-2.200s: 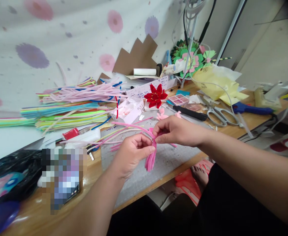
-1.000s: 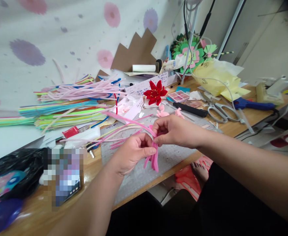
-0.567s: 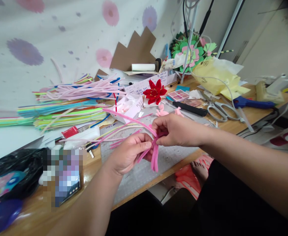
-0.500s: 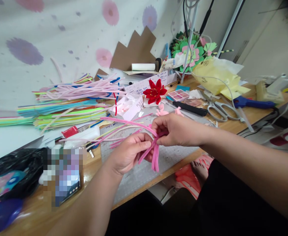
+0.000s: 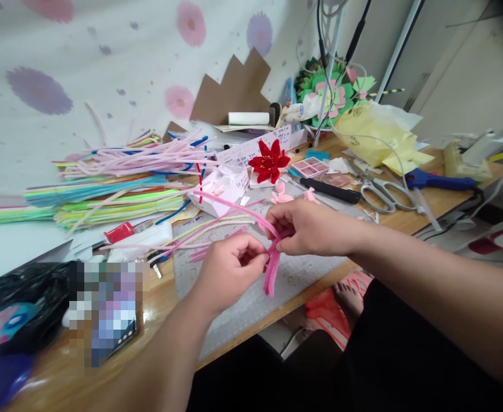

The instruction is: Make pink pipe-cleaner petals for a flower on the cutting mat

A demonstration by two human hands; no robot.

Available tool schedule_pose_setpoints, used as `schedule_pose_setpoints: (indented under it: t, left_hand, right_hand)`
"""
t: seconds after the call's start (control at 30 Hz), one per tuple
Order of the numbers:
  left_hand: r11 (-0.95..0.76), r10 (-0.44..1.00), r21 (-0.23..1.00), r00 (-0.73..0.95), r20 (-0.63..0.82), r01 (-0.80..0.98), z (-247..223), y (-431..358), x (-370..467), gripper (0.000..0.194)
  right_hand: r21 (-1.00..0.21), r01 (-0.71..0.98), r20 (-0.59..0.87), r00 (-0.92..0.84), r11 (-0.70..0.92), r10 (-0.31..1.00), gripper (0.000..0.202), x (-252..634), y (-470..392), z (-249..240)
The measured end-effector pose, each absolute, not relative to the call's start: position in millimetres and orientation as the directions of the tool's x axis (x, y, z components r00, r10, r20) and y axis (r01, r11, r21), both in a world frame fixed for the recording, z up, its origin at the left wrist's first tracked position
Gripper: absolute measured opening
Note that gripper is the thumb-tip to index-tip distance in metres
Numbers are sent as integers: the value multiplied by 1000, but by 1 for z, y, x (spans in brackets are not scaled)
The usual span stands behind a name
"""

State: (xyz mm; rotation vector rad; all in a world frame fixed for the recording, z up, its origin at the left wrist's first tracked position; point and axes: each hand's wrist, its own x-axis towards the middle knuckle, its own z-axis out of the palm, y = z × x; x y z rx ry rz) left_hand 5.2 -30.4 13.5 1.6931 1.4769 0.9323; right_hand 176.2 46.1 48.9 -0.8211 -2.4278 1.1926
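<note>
Both hands meet over the grey cutting mat [image 5: 294, 272] near the desk's front edge. My left hand [image 5: 229, 272] pinches a bundle of folded pink pipe cleaners [image 5: 272, 273], whose loops hang down below the fingers. My right hand [image 5: 309, 229] grips the top of the same bundle, where one long pink pipe cleaner [image 5: 229, 205] runs up and left from my fingers. Small finished pink petals [image 5: 282, 197] lie just behind my right hand.
A heap of coloured pipe cleaners [image 5: 118, 183] fills the left back. A red flower [image 5: 269, 162], scissors [image 5: 382, 194], a black knife [image 5: 331, 190], a blue glue gun [image 5: 438, 182], yellow paper [image 5: 380, 140] and a phone [image 5: 105, 315] crowd the wooden desk [image 5: 427, 206].
The long pink pipe cleaner has swung around the top of the bundle. My left hand shifted its pinch slightly and the hanging loops turned; my right hand stayed near the same spot.
</note>
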Motion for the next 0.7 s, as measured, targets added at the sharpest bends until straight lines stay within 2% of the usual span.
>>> schedule_pose_setpoints:
  t: [0.1, 0.2, 0.3, 0.47, 0.57, 0.7]
  left_hand:
    - [-238, 969, 716, 109, 222, 657, 12, -34, 7, 9]
    - [-350, 919, 594, 141, 369, 725, 15, -35, 7, 11]
    - [-359, 907, 553, 141, 397, 751, 20, -33, 7, 11]
    - [-222, 974, 752, 174, 143, 621, 21, -29, 3, 10]
    - [-168, 976, 831, 207, 66, 530, 21, -27, 2, 8]
    - [-14, 983, 936, 175, -51, 353, 19, -24, 3, 7]
  right_hand:
    - [-798, 367, 27, -772, 479, 635, 13, 175, 47, 47]
    - [-771, 368, 55, -774, 519, 630, 14, 173, 46, 46]
    - [-726, 365, 100, -782, 582, 615, 16, 172, 44, 45]
    - [-735, 379, 78, -776, 562, 626, 17, 172, 45, 44]
    - [-765, 356, 60, -789, 536, 611, 17, 172, 46, 42]
    - [-819, 329, 26, -797, 470, 603, 18, 171, 47, 43]
